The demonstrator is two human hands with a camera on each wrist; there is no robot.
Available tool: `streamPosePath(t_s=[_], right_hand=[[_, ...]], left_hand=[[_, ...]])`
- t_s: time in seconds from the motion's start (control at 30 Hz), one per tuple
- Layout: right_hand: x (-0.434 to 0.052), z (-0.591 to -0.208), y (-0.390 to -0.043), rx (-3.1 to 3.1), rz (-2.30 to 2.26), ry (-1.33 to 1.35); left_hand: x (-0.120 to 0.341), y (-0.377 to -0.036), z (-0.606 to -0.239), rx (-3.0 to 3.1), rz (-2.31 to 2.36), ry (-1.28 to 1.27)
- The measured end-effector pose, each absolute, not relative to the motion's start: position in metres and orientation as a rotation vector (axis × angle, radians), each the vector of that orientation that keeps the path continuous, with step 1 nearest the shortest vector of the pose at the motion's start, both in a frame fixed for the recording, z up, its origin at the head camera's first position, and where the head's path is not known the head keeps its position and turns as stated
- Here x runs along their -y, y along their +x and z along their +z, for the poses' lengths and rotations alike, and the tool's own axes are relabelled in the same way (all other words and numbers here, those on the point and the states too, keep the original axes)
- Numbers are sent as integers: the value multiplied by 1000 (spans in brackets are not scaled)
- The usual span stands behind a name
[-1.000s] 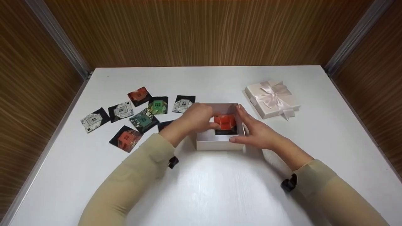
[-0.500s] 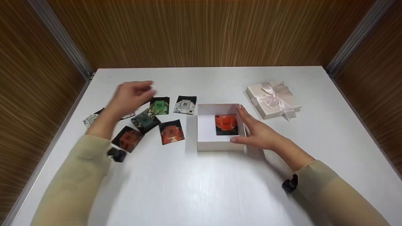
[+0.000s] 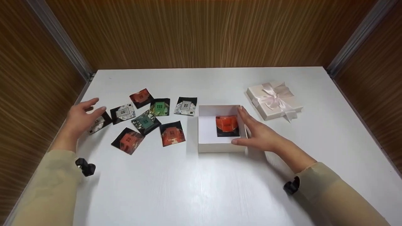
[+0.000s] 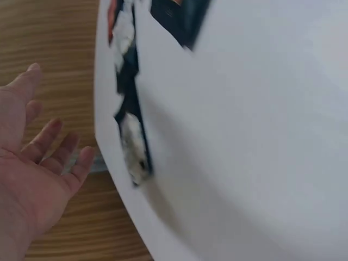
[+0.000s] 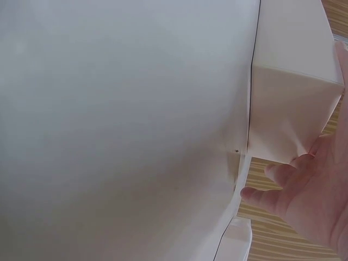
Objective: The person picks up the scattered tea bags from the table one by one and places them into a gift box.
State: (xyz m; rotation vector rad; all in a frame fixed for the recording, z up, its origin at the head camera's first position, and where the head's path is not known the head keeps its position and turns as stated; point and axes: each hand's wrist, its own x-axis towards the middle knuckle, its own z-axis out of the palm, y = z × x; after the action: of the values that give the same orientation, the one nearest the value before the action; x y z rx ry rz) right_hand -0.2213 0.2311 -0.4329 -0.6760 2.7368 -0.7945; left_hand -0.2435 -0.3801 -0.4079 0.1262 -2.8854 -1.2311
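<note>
We've got the left hand [image 3: 77, 121] just above the leftmost flat white-and-black sachet [image 3: 101, 123] on the white worktop [image 3: 188, 188], thumb and fingers apart. Right hand [image 3: 260, 135] is at the right side of the open white square box [image 3: 221, 148]: straight fingers touching the right wall, thumb spread away on the near rim. We see one flat red-and-black square sachet [image 3: 227, 126] inside, in the right half. Seven more patterned sachets [image 3: 172, 133] lie left of the box. Pale pink ribbon-bowed box [image 3: 265, 110] sits far right.
</note>
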Motion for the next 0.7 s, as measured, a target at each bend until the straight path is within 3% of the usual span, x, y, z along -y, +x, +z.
streamPosePath(t_s=[0.27,0.7], right_hand=[[-231,-433,-220,-2731,-806,-681],[-231,-430,-218,-2727,-817,-661]], left_hand=[[401,-237,-440,2825,-1380,240],[410,-241,-450,3038,-1059,222]])
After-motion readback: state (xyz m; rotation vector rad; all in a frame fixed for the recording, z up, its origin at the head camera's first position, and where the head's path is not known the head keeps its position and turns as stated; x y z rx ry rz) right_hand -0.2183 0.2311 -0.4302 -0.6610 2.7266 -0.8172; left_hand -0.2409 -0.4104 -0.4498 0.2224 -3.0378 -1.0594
